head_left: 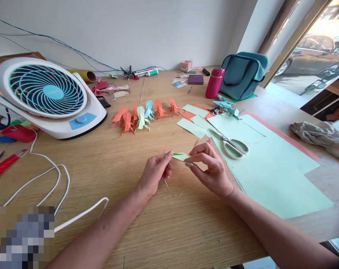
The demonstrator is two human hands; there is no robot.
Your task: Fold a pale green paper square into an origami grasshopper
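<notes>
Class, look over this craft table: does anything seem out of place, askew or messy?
Only small things: thin paper slivers lie loose on the table below the left hand, and a crumpled cloth sits at its right edge.

It looked like a home craft corner: a wooden desk (107, 175) pushed against a plain white wall, folded paper figures (142, 114) lined up mid-desk, scissors (231, 144) on green paper sheets (270, 164), a desk fan (48, 97) at the left edge, a teal bag (243, 74) near the far right corner.
</notes>
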